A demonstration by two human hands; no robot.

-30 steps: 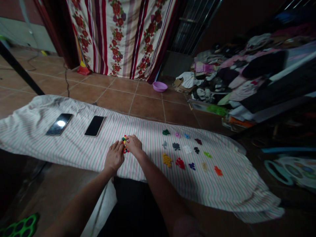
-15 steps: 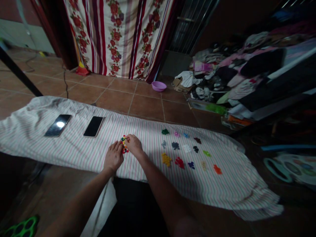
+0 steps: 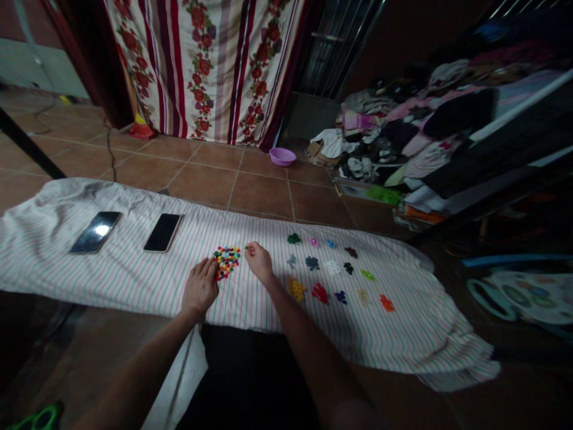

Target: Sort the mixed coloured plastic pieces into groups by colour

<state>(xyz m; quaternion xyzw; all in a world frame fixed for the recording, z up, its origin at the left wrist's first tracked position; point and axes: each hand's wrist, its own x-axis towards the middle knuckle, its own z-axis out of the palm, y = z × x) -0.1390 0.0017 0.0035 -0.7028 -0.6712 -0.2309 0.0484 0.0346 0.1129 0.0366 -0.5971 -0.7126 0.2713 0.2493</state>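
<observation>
A mixed pile of small multicoloured pieces (image 3: 227,261) lies on the striped cloth (image 3: 259,304). Stretched flat at its left edge, the fingers of my left hand (image 3: 201,283) touch the cloth and the nearest pieces. Just right of the pile, my right hand (image 3: 258,260) is closed in a pinch on a tiny dark green piece (image 3: 246,248). Further right, the same kind of pieces sit in small heaps by colour, among them dark green (image 3: 293,238), grey (image 3: 312,263), yellow (image 3: 296,289), red (image 3: 319,292) and orange (image 3: 387,303).
Two phones lie on the cloth at left, a dark one (image 3: 95,232) with a light reflection and another (image 3: 163,233) nearer the pile. On the tiled floor behind stands a purple basin (image 3: 282,157). A heap of clothes (image 3: 403,119) fills the right background.
My right hand has moved right, off the mixed pile, with a small piece in its fingertips. More of the pile shows now. My left hand stays beside it; the view has shifted slightly.
</observation>
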